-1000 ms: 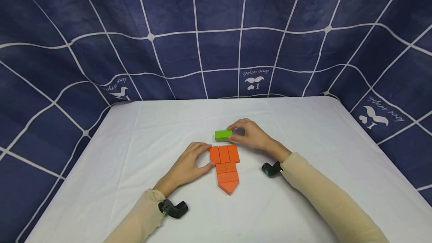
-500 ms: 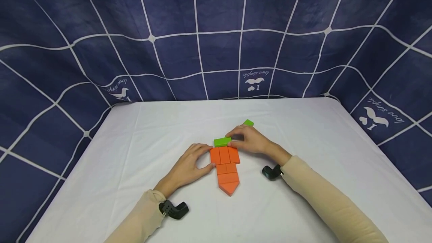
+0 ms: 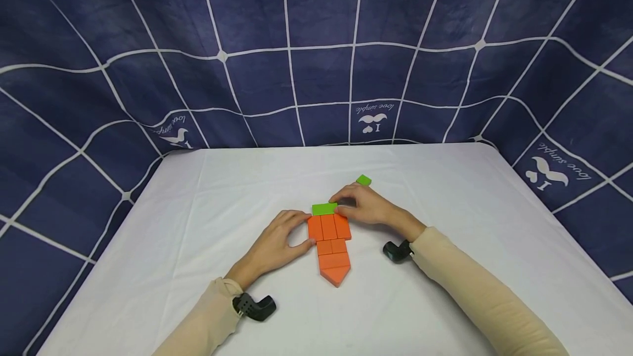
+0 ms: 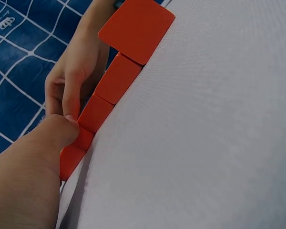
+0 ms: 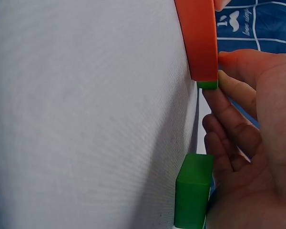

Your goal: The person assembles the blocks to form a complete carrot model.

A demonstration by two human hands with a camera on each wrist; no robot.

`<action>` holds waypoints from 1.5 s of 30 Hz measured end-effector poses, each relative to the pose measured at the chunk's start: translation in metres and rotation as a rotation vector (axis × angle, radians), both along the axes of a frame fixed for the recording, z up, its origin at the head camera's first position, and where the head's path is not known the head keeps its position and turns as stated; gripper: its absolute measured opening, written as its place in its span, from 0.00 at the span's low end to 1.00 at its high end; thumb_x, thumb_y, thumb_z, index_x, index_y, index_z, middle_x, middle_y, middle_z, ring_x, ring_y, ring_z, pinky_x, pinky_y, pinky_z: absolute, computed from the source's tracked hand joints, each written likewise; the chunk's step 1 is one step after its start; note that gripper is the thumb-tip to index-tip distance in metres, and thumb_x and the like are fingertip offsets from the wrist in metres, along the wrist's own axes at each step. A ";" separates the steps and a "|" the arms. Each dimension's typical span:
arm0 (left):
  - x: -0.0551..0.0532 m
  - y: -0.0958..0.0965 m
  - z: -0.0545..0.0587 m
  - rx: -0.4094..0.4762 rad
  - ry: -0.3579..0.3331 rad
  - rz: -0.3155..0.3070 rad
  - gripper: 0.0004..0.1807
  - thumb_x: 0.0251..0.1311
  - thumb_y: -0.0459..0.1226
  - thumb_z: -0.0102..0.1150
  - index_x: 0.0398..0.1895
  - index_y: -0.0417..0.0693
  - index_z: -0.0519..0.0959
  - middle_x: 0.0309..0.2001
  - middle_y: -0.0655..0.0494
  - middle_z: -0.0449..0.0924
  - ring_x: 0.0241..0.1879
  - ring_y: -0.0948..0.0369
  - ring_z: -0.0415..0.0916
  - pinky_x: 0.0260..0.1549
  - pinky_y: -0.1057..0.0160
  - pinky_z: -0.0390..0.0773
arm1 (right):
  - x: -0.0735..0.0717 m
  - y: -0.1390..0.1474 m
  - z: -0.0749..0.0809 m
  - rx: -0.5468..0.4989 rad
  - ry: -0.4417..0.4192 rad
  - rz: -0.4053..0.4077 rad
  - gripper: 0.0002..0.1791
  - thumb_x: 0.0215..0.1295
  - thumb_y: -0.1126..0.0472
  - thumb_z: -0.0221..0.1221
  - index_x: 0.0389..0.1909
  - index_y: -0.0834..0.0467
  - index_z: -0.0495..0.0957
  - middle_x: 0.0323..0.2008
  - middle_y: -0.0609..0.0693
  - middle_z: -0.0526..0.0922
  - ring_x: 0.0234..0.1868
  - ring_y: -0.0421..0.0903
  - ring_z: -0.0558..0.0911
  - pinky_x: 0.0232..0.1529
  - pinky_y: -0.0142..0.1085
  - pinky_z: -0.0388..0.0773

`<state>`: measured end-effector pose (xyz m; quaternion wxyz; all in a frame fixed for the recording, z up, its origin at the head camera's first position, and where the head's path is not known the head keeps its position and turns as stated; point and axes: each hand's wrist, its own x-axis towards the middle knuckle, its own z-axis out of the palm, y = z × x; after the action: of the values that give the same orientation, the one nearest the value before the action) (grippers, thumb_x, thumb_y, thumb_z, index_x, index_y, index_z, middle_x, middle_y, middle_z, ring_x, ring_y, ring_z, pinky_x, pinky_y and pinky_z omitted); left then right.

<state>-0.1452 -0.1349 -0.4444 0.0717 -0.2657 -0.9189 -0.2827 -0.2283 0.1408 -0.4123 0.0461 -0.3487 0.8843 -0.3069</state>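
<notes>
A row of three orange blocks (image 3: 328,227) lies flat on the white cloth, with smaller orange blocks (image 3: 333,254) and an orange pointed block (image 3: 336,275) below it. My left hand (image 3: 273,243) spans the leftmost orange block (image 3: 315,228), fingertips at its upper corner and thumb at its lower one. Between thumb and fingers, my right hand (image 3: 368,204) pinches the right end of a green rectangular block (image 3: 324,209), which lies along the row's far edge. In the right wrist view most of this green block (image 5: 208,85) is hidden behind orange.
Another green block (image 3: 364,180) rests just beyond the right hand, partly covered by it. It shows close to the palm in the right wrist view. White cloth (image 3: 207,202) spreads around the blocks. A navy checked curtain (image 3: 316,70) closes off the back and sides.
My right hand has brought the green block towards me, against the orange row, then slightly left. The second green block has come into sight behind that hand. My left hand has stayed put.
</notes>
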 end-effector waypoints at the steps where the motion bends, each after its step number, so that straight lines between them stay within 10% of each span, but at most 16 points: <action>1: 0.000 0.000 0.000 -0.001 0.001 0.000 0.32 0.63 0.52 0.69 0.66 0.47 0.78 0.63 0.55 0.78 0.65 0.57 0.72 0.68 0.51 0.73 | 0.000 0.000 0.000 -0.003 0.001 0.003 0.15 0.68 0.60 0.64 0.54 0.55 0.86 0.51 0.47 0.87 0.58 0.48 0.80 0.65 0.47 0.75; 45: 0.000 0.000 -0.001 0.005 0.023 -0.012 0.32 0.63 0.52 0.70 0.66 0.47 0.78 0.63 0.54 0.78 0.65 0.56 0.72 0.69 0.52 0.73 | -0.024 0.048 -0.004 -0.112 0.065 -0.444 0.23 0.64 0.60 0.69 0.59 0.65 0.81 0.49 0.61 0.84 0.50 0.57 0.82 0.57 0.49 0.80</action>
<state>-0.1453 -0.1353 -0.4451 0.0812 -0.2739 -0.9157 -0.2826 -0.2525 0.1892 -0.4162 -0.0705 -0.1570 0.9220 -0.3469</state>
